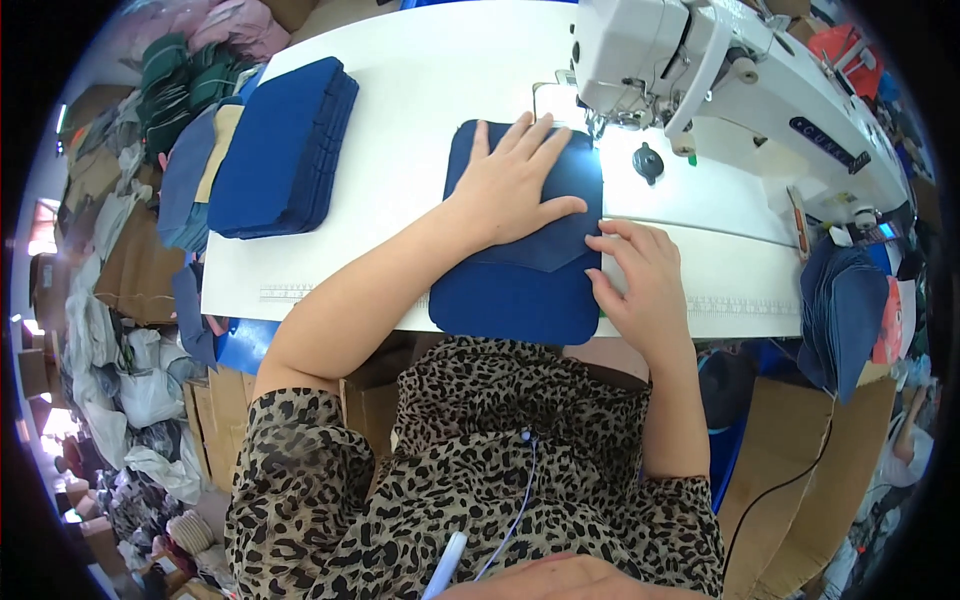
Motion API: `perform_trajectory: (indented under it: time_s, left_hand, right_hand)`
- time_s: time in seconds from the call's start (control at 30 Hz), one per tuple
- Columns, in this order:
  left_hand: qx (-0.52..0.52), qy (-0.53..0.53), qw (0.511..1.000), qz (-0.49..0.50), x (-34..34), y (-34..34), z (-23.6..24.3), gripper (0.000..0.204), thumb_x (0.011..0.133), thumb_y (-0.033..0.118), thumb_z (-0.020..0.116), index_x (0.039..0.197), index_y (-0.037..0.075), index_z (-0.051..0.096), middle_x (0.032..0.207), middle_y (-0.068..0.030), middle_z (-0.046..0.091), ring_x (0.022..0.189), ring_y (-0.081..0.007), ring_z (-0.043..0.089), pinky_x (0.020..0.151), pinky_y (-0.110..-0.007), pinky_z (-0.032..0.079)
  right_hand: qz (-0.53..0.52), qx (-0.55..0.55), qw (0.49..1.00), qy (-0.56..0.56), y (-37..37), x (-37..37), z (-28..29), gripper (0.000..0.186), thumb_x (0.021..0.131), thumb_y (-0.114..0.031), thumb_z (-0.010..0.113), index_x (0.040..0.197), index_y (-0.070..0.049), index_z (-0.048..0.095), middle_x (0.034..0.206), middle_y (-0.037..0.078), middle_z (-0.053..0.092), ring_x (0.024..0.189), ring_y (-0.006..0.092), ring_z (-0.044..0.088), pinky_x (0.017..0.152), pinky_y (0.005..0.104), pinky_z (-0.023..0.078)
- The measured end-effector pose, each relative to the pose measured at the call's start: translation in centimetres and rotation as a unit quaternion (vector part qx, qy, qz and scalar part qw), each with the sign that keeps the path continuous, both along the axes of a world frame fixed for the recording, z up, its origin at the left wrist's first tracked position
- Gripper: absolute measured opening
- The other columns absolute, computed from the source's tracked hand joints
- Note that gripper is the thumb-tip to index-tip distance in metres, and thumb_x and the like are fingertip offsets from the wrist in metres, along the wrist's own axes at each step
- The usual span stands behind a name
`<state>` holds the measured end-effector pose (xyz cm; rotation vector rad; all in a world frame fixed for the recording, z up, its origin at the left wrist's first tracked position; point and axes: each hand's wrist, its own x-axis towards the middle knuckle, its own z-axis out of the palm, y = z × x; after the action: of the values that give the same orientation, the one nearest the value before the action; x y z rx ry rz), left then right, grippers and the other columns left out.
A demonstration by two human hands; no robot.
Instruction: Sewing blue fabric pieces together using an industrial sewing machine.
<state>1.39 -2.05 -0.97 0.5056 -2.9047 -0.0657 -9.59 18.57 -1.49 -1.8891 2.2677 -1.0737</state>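
My left hand point(515, 185) lies spread on a darker blue fabric piece point(530, 250), which rests over a larger royal blue piece point(510, 300) with rounded corners. These sit beside the needle area of a white sewing machine point(655, 55), whose light shines on the fabric's upper right. My right hand point(635, 275) is at the right edge of the pieces, fingers apart and slightly bent, fingertips at or very close to the edge. A thick stack of royal blue pieces point(275, 150) sits at the table's left.
The white table point(400, 90) has a ruler strip along its front edge. Hanging at its right end are slate blue pieces point(830, 310). A cardboard box point(800, 480) stands below right. Piled fabrics and bags point(140, 400) fill the left side. Another person's arm point(905, 440) shows at far right.
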Motion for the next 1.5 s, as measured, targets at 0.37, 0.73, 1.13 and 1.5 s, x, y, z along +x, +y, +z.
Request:
perform_trajectory:
  time_s: [0.37, 0.73, 1.13, 1.5]
  left_hand:
    - [-0.011, -0.114, 0.99, 0.08, 3.1, -2.6, 1.0, 0.102, 0.09, 0.075, 0.046, 0.158, 0.002, 0.02, 0.163, -0.0192, 0.022, 0.153, -0.0304, 0.017, 0.125, -0.046, 0.014]
    - [0.014, -0.052, 0.997, 0.05, 5.0, -3.1, 1.2, 0.095, 0.091, 0.062, 0.059, 0.158, 0.005, 0.022, 0.163, -0.021, 0.023, 0.153, -0.0333, 0.017, 0.124, -0.049, 0.014]
    - [-0.053, -0.056, 0.995, 0.07, 8.4, -2.4, 1.5, 0.091, 0.092, 0.071, 0.047, 0.152, 0.003, 0.037, 0.159, -0.0148, 0.035, 0.15, -0.0279, 0.028, 0.122, -0.059, 0.009]
    - [-0.093, -0.131, 0.987, 0.021, 8.1, -4.5, 3.0, 0.082, 0.09, 0.07, 0.051, 0.145, 0.01, 0.044, 0.156, -0.0074, 0.041, 0.149, -0.026, 0.03, 0.122, -0.061, 0.004]
  right_hand:
    - [-0.006, -0.015, 1.0, -0.007, -0.3, 0.0, 0.0, 0.03, 0.079, -0.014, 0.073, 0.109, -0.01, 0.069, 0.121, 0.004, 0.062, 0.114, 0.0267, 0.056, 0.1, 0.0413, 0.041]
    - [0.002, -0.026, 1.0, -0.011, -0.1, -0.1, -0.7, 0.028, 0.078, -0.014, 0.073, 0.106, -0.011, 0.068, 0.12, 0.003, 0.062, 0.113, 0.0249, 0.057, 0.099, 0.042, 0.042]
    - [0.003, -0.025, 1.0, -0.015, -0.2, 0.0, -0.3, 0.029, 0.079, -0.014, 0.073, 0.107, -0.01, 0.069, 0.121, 0.004, 0.062, 0.114, 0.0264, 0.055, 0.1, 0.0423, 0.041]
    - [0.006, -0.018, 1.0, -0.014, -0.4, 0.0, -0.3, 0.029, 0.079, -0.014, 0.073, 0.107, -0.01, 0.069, 0.121, 0.004, 0.062, 0.114, 0.0258, 0.055, 0.101, 0.042, 0.04]
